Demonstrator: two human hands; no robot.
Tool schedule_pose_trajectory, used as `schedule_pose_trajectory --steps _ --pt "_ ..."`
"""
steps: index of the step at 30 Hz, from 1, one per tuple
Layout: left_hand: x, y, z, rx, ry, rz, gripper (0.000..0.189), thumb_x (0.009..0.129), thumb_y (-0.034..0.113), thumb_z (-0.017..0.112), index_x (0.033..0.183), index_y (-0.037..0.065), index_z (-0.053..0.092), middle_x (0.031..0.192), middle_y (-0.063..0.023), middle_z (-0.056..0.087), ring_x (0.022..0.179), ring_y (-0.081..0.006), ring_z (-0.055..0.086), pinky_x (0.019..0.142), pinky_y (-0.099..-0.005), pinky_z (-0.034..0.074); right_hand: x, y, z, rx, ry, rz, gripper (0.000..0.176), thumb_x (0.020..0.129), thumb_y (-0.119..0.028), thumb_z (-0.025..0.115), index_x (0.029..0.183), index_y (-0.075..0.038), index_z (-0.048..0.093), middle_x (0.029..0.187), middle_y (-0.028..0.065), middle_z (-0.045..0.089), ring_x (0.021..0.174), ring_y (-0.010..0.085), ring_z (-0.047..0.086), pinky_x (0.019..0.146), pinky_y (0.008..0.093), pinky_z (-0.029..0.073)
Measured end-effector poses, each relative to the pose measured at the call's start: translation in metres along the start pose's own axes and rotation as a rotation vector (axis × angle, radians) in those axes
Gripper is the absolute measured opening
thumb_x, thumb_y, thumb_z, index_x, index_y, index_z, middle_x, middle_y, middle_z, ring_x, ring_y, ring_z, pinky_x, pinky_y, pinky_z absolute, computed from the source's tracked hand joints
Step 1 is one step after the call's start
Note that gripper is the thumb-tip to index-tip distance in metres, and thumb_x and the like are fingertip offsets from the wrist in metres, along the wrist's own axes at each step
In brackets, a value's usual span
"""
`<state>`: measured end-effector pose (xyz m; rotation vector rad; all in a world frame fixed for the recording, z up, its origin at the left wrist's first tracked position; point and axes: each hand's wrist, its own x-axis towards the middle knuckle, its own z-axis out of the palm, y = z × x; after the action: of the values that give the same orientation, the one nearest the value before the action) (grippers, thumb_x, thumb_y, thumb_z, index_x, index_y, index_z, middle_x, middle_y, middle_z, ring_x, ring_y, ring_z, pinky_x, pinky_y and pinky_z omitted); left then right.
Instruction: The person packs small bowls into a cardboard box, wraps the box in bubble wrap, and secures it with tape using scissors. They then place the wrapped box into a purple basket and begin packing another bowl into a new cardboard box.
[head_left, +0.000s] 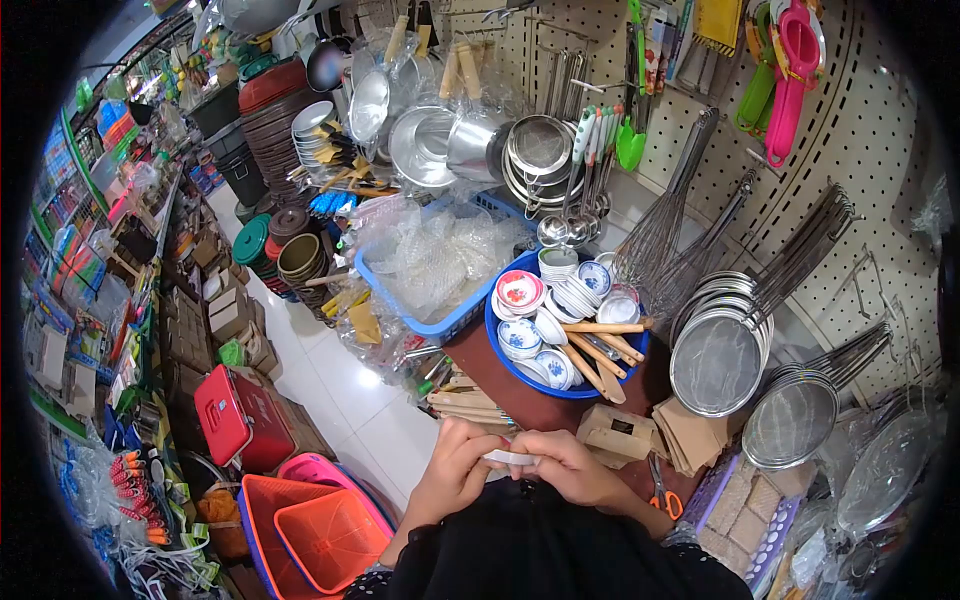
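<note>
Close to my body, my left hand and my right hand are closed on opposite ends of a small white dish. It is seen nearly edge-on, and my fingers cover much of it. Just beyond my hands, a round blue basin holds stacked small bowls and saucers, some with blue patterns and one with a red pattern. Several wooden-handled utensils lie across the basin's right side.
Orange-handled scissors and a small cardboard box lie to the right. Wire strainers and whisks hang from the pegboard. A light-blue basket stands behind; orange baskets sit at lower left.
</note>
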<state>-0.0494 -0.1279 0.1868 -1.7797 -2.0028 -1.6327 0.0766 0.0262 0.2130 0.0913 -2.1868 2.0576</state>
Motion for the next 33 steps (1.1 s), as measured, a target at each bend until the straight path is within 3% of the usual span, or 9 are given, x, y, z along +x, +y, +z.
schedule_pose_trajectory --steps 10,13,16,17,19,21,24,30,33 --pt "0.011 0.013 -0.004 -0.067 -0.068 -0.058 0.018 0.082 0.004 0.063 0.1 0.003 0.062 0.089 -0.0107 0.056 0.084 -0.0304 0.051 0.078 -0.0384 0.041 -0.003 -0.003 0.001 -0.076 0.054 0.07 0.017 0.094 -0.015 0.052 0.094 0.001 0.058 0.073 0.0056 0.052 0.072 0.013 0.049 0.065 0.0305 0.04" --pt "0.013 0.008 -0.011 -0.312 -0.198 -0.16 0.012 0.091 0.009 0.058 0.1 0.002 0.06 0.083 -0.0099 0.055 0.075 -0.0249 0.053 0.073 -0.036 0.043 -0.004 0.003 -0.008 -0.134 0.079 -0.022 0.014 0.089 -0.009 0.05 0.095 0.001 0.057 0.072 0.009 0.052 0.071 0.0185 0.051 0.066 0.0332 0.04" --pt "0.007 -0.003 -0.023 -0.569 -0.685 -0.381 0.017 0.099 0.017 0.051 0.1 0.001 0.057 0.077 -0.0045 0.053 0.066 -0.0156 0.049 0.065 -0.0305 0.042 0.0 0.002 -0.012 -0.246 0.062 -0.124 0.014 0.084 -0.005 0.047 0.093 0.0 0.056 0.073 0.0126 0.052 0.071 0.0246 0.052 0.067 0.036 0.041" --pt "0.004 -0.006 -0.02 -0.74 -0.733 -0.44 0.019 0.101 0.018 0.05 0.1 0.001 0.057 0.076 -0.0028 0.052 0.065 -0.0137 0.048 0.063 -0.029 0.041 0.0 0.001 -0.011 -0.285 0.043 -0.151 0.014 0.083 -0.004 0.046 0.093 0.0 0.055 0.073 0.0137 0.051 0.072 0.0266 0.052 0.068 0.0369 0.041" --pt "-0.005 -0.009 -0.012 -1.085 -0.82 -0.559 0.022 0.103 0.021 0.047 0.099 0.001 0.056 0.074 0.0007 0.05 0.063 -0.0097 0.045 0.06 -0.0259 0.039 -0.001 -0.002 -0.008 -0.215 0.078 -0.053 0.008 0.084 -0.005 0.051 0.09 -0.001 0.055 0.08 0.0119 0.053 0.077 0.0276 0.052 0.073 0.0373 0.042" --pt "-0.004 0.003 -0.012 -0.979 -0.681 -0.564 0.022 0.104 0.02 0.046 0.095 0.001 0.054 0.074 0.001 0.049 0.063 -0.0104 0.044 0.059 -0.0256 0.038 0.0 -0.013 -0.002 -0.173 0.185 -0.027 0.007 0.084 -0.005 0.054 0.09 -0.003 0.057 0.086 0.0106 0.056 0.082 0.0276 0.054 0.077 0.0373 0.043" --pt "-0.003 0.019 -0.012 -0.72 -0.463 -0.49 0.024 0.102 0.02 0.047 0.089 0.001 0.054 0.07 -0.0023 0.051 0.061 -0.0138 0.048 0.058 -0.0283 0.039 0.004 -0.021 -0.008 -0.537 0.37 -0.39 0.011 0.083 -0.006 0.064 0.093 -0.004 0.06 0.096 0.0088 0.059 0.089 0.0257 0.058 0.082 0.0375 0.044" --pt "0.001 0.027 -0.014 -0.288 -0.337 -0.212 0.022 0.096 0.014 0.053 0.078 0.001 0.053 0.067 -0.0106 0.057 0.06 -0.0283 0.057 0.058 -0.037 0.044 -0.009 -0.031 -0.003 -0.651 0.328 -0.429 0.024 0.076 -0.011 0.078 0.097 -0.007 0.068 0.1 0.0057 0.064 0.096 0.0237 0.061 0.092 0.0428 0.046" --pt "-0.002 0.025 -0.012 -0.178 -0.298 -0.139 0.02 0.091 0.011 0.06 0.076 0.002 0.05 0.064 -0.0145 0.055 0.059 -0.0356 0.057 0.055 -0.0409 0.044 -0.01 -0.027 -0.002 -0.643 0.356 -0.458 0.024 0.076 -0.006 0.075 0.1 -0.009 0.07 0.098 0.004 0.065 0.094 0.0228 0.063 0.093 0.0442 0.047"
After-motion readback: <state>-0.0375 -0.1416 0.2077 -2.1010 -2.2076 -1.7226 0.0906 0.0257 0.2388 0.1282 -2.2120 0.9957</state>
